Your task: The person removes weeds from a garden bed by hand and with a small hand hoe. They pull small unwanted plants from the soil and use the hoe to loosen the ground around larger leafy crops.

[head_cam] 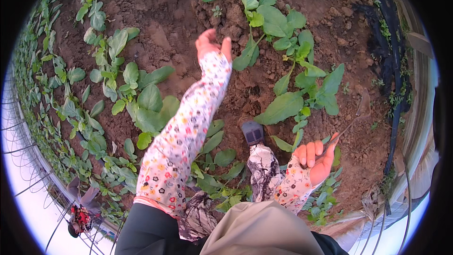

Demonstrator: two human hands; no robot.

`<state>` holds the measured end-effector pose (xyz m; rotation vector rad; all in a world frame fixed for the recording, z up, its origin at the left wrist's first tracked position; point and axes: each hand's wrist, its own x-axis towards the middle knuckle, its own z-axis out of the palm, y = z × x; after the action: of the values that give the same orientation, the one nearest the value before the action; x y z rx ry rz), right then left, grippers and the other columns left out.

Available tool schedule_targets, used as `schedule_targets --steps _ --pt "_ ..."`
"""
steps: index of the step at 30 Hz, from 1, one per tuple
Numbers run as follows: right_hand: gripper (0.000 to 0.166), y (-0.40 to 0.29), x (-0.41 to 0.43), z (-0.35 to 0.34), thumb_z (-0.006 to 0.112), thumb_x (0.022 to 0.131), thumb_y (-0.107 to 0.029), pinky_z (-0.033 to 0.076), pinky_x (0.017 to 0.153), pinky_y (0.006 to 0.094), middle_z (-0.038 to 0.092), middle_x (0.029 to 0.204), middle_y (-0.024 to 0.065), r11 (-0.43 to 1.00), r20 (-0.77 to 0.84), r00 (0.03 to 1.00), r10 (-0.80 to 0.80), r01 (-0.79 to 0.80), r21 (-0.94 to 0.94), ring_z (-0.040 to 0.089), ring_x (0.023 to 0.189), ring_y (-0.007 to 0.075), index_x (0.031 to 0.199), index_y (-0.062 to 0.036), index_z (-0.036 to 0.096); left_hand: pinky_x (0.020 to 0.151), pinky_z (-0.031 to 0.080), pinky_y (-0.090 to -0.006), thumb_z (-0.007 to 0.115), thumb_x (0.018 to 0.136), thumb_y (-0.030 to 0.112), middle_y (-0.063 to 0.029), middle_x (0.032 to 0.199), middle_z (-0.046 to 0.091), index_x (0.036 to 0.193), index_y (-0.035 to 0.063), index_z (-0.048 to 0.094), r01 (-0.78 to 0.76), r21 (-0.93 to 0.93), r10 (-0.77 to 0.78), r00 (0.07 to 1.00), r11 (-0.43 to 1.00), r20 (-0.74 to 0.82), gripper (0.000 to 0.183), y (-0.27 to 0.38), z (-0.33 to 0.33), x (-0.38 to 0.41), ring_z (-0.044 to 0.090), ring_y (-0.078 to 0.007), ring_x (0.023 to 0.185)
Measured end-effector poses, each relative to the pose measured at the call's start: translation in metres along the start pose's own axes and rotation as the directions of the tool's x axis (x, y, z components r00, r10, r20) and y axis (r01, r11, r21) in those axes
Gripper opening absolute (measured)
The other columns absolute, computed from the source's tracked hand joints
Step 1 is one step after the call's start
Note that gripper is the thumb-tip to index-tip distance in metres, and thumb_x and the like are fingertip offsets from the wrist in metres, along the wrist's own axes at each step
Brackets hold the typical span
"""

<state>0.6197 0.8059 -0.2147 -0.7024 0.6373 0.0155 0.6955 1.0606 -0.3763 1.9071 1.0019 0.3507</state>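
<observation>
My left hand (212,45), at the end of a floral sleeve (184,124), reaches out over bare soil between two rows of leafy green plants. Its fingers are slightly curled and apart, and nothing shows in them. Just right of it are the broad leaves of a plant (249,55). At the lower right, my right hand (316,157) is closed on the thin shaft of a small metal hand hoe (345,131), its blade pointing up and away over the soil. The hoe's grip is hidden by the hand.
Leafy plants (150,101) grow in rows at left and centre. A black irrigation hose (397,78) runs along the right edge beside plastic sheeting (421,88). My shoe (253,131) stands on the soil among leaves. Another person (83,216) is at the far lower left.
</observation>
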Motion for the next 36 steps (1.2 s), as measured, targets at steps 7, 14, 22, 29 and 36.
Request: schedule_targets --steps 7,14,22,29,36 --pt "0.035 -0.011 0.018 0.009 0.037 0.101 -0.024 0.033 0.04 0.0237 0.046 0.07 0.0005 0.999 -0.004 1.0 0.028 -0.027 0.029 0.036 0.044 0.0073 0.134 -0.0161 0.047 0.084 0.05 -0.0354 0.069 0.08 0.035 -0.0084 0.103 0.067 0.111 0.0139 0.065 -0.02 0.482 -0.101 0.969 0.876 0.225 0.038 -0.025 0.029 0.107 0.064 -0.024 0.095" --pt "0.039 -0.02 0.022 0.002 0.038 0.1 -0.017 0.037 0.04 0.0248 0.049 0.072 0.0018 0.994 -0.081 0.997 0.013 -0.004 0.107 0.037 0.043 0.0075 0.139 -0.0178 0.038 0.078 0.05 -0.0403 0.065 0.081 0.029 -0.012 0.093 0.067 0.099 0.0143 0.069 -0.382 0.688 0.168 0.918 0.617 0.359 0.024 -0.032 0.026 0.111 0.064 -0.0309 0.086" --pt "0.036 -0.033 0.025 -0.01 0.039 0.099 -0.018 0.035 0.039 0.0234 0.042 0.07 -0.0011 0.988 -0.17 0.985 0.007 0.019 0.154 0.035 0.043 0.0062 0.135 -0.0157 0.045 0.082 0.048 -0.0401 0.062 0.085 0.022 -0.0176 0.093 0.064 0.098 0.005 0.063 -0.474 0.546 0.371 0.881 0.691 0.294 0.022 -0.001 0.007 0.109 0.062 -0.0349 0.09" --pt "0.037 -0.049 0.034 -0.024 0.038 0.1 -0.018 0.036 0.039 0.0232 0.041 0.07 -0.0013 0.976 -0.213 0.977 -0.007 0.054 0.212 0.035 0.043 0.006 0.136 -0.0152 0.043 0.068 0.052 -0.0339 0.058 0.08 0.006 -0.0133 0.084 0.065 0.094 0.0098 0.069 -0.782 0.154 0.612 0.579 0.604 0.539 0.018 0.107 0.039 0.107 0.064 -0.0277 0.073" --pt "0.039 -0.071 0.035 -0.046 0.037 0.1 -0.017 0.036 0.04 0.0254 0.049 0.073 0.0012 0.958 -0.338 0.941 0.017 0.081 0.275 0.037 0.043 0.0073 0.139 -0.0194 0.039 0.085 0.05 -0.0365 0.059 0.083 0.02 -0.0141 0.105 0.064 0.108 0.0166 0.069 -0.803 0.582 -0.174 0.56 0.128 0.81 0.028 0.149 0.177 0.122 0.063 -0.0286 0.096"
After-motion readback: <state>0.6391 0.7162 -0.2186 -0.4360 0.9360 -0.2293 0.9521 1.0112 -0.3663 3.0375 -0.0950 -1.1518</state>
